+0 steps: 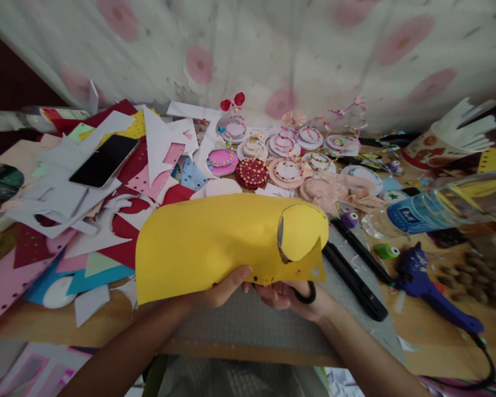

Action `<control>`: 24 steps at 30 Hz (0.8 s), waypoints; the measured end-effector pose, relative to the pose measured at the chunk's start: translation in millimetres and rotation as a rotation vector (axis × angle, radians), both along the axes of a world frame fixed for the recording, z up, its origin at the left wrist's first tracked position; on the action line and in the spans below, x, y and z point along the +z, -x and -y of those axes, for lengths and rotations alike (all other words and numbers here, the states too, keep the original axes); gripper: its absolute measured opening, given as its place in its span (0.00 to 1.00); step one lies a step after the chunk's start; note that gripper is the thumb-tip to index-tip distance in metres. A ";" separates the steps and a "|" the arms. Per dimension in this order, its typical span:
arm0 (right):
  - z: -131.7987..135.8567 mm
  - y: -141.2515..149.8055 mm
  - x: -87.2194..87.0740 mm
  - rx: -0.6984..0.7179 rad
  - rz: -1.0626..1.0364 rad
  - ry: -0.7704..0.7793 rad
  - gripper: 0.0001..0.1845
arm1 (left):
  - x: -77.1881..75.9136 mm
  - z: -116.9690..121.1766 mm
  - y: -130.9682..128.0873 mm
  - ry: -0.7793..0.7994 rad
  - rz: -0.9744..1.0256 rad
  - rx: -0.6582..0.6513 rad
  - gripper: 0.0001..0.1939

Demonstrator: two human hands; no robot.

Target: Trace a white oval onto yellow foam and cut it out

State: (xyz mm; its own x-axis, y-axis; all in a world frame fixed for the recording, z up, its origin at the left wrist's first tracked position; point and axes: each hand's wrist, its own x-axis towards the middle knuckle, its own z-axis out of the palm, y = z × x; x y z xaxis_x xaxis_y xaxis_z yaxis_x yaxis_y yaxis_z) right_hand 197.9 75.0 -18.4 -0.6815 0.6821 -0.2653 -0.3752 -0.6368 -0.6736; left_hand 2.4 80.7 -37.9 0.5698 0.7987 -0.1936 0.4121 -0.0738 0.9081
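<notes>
My left hand (223, 289) pinches the lower edge of a large yellow paper sheet (206, 242) held up over the table. Under the sheet's right end, my right hand (289, 296) grips scissors (305, 292) by their black handles. The blades (280, 242) poke up through the sheet along a curved cut. A round yellow flap (303, 231) is partly cut free there. Small punched holes dot the sheet's lower edge.
Coloured paper scraps (86, 220) and a black phone (104, 161) cover the table's left. Decorated paper discs (287, 151) sit at the back. On the right lie a plastic water bottle (430, 209), a blue glue gun (425, 284) and a black bar (355, 281).
</notes>
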 end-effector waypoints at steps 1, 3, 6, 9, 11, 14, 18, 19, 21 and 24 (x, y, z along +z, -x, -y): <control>0.2 0.0 -0.2 0.001 -0.004 -0.007 0.25 | 1.1 -0.3 -0.5 -0.013 -0.004 0.003 0.26; 1.2 -0.7 -2.9 0.006 -0.031 -0.015 0.24 | 3.7 -0.8 -1.3 -0.031 -0.009 0.022 0.27; 2.4 -2.3 -9.3 0.008 -0.069 -0.003 0.25 | 6.4 -1.5 -1.8 -0.028 0.003 0.039 0.26; 1.2 -2.3 -12.6 0.007 -0.085 0.036 0.26 | 7.9 -2.3 -1.7 -0.045 -0.017 0.045 0.26; -1.0 -1.4 -12.3 0.019 -0.105 0.053 0.27 | 8.5 -2.7 -1.9 -0.056 -0.052 0.061 0.26; -4.4 0.0 -10.3 0.051 -0.143 0.059 0.28 | 8.4 -1.8 -3.1 -0.045 -0.089 0.090 0.26; -5.9 0.3 -10.2 0.081 -0.172 0.069 0.27 | 11.6 3.1 -5.2 -0.081 -0.136 0.162 0.26; -5.8 0.2 -11.1 0.086 -0.178 0.070 0.27 | 13.8 5.0 -5.7 -0.095 -0.149 0.175 0.25; -5.9 0.0 -13.9 0.103 -0.189 0.074 0.26 | 19.0 9.5 -6.0 -0.111 -0.182 0.175 0.25; -7.4 -0.3 -19.5 0.168 -0.204 0.124 0.26 | 23.3 18.0 -4.5 -0.134 -0.232 0.154 0.23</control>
